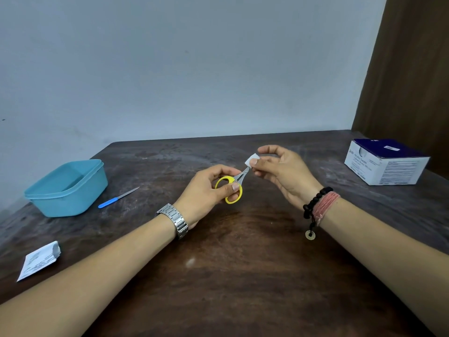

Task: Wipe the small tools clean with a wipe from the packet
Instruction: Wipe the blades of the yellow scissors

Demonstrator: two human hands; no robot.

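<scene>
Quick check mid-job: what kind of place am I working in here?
Probably a plain room at home or a small office, not a clinic: a worn dark wooden table, a bare pale wall, and a brown curtain.

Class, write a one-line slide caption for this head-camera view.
Left hand holds yellow-handled scissors while right hand pinches a white wipe around the blade tips.

A dark, scuffed wooden table stands against a plain pale blue-grey wall. A brown wooden panel rises at the right.
</scene>
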